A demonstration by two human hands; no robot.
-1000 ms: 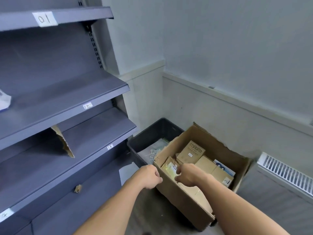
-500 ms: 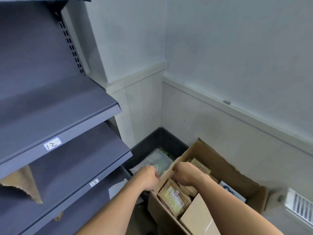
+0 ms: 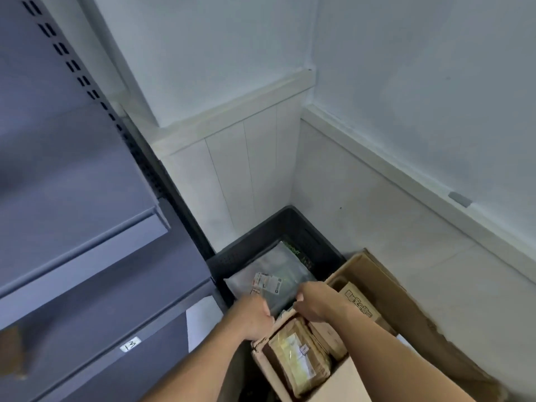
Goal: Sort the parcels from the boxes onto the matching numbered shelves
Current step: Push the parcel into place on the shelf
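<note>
Two hands meet at the cardboard box [image 3: 388, 282]: our left hand [image 3: 255, 314] grips its near rim, and our right hand [image 3: 319, 303] is curled, on what we cannot tell. We should steady the box and lift the taped parcel [image 3: 298, 361] lying inside straight up.

Grey rack [image 3: 139, 158] on the left: upper shelf [image 3: 72, 184], and below it the shelf tagged 13 [image 3: 116, 288] with a blurred brown scrap [image 3: 11, 353] at the frame edge. White sheet [image 3: 200, 319] lies flat on the bottom shelf [image 3: 162, 369]. Black crate [image 3: 290, 224] and cardboard box [image 3: 391, 288] stand touching in the wall corner, just beside the rack.
</note>
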